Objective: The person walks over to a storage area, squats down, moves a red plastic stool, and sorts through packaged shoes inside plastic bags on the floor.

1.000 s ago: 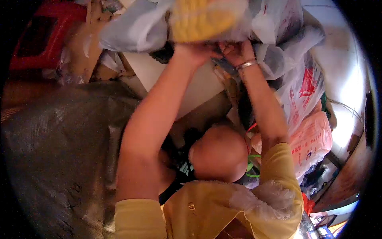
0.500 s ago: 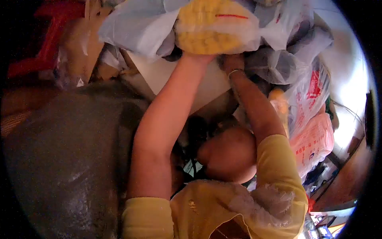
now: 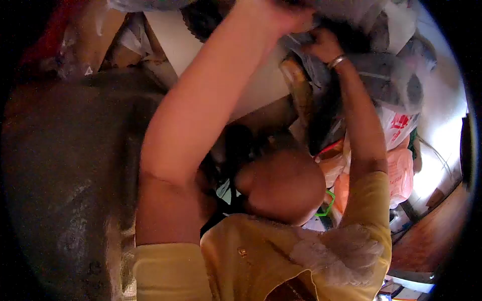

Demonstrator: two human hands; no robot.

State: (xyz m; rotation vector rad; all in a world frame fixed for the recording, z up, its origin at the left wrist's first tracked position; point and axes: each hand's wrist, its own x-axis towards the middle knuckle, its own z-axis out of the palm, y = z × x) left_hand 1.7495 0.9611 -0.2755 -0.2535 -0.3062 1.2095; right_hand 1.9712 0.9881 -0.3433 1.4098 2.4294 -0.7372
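Note:
Near the top edge, my left hand (image 3: 292, 21) reaches in with its fingers curled and closed; what is in them is blurred and partly hidden. Just to its right and slightly lower is my right hand (image 3: 325, 46), with a bracelet at the wrist. Its fingers are closed on a thin grey plastic bag (image 3: 317, 70) that hangs down beside the pale board. Around both hands lie more grey and clear plastic bags (image 3: 386, 80). A long yellow-brown item in clear wrap (image 3: 299, 90) stands against the pale board (image 3: 251, 100), below the hands.
A dark covered bulk (image 3: 70, 175) fills the left side. At the right are a white bag with red print (image 3: 400, 125) and pink printed packs (image 3: 400, 170). A bent knee (image 3: 286, 188) and a green loop (image 3: 329, 204) are below. Brown cardboard (image 3: 93, 30) stands upper left.
The yellow item in a clear bag, at my hands before, is out of view. My hands have moved up, the right one also rightward. The pale board and wrapped yellow-brown item show more.

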